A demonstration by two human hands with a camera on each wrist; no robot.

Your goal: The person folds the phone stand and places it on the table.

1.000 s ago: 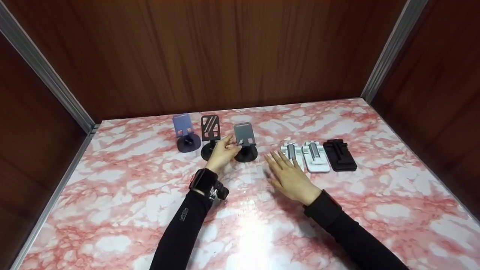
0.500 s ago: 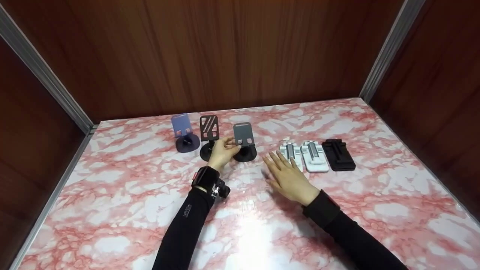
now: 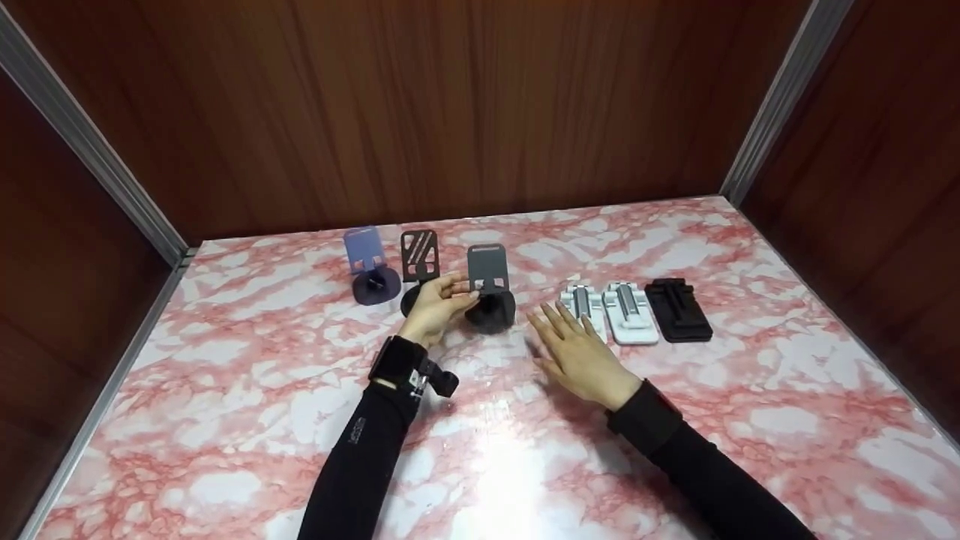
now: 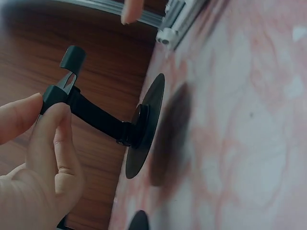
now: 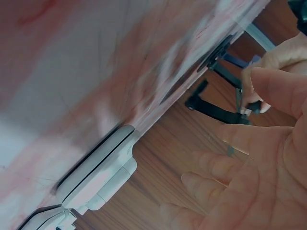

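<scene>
The left hand [image 3: 435, 309] is grasping the grey phone stand [image 3: 487, 264], thumb and forefinger pinching one hooked lip [image 4: 53, 97] at the lower edge of its plate. The stand sits just to the right of that hand, its round base [image 4: 141, 158] off the table [image 3: 225, 420] and slightly tilted over its own shadow. The plate points upward, its long axis close to upright from the head. To the left of the hand stand the black slotted stand [image 3: 420, 251] and, farther left, the purple stand [image 3: 364, 251], both upright. The right hand [image 3: 581, 360], released, spreads its fingers palm down over the near end of the left white stand [image 3: 581, 300]; whether they touch cannot be told. Right of it lie the second white stand [image 3: 631, 319] and the folded black stand [image 3: 680, 311], long axes running near to far. The left hand hides part of the slotted stand's base, and the right hand covers part of the left white stand. From the left wrist, the grey plate hardly shows and the hand is cut off at the left edge.
</scene>
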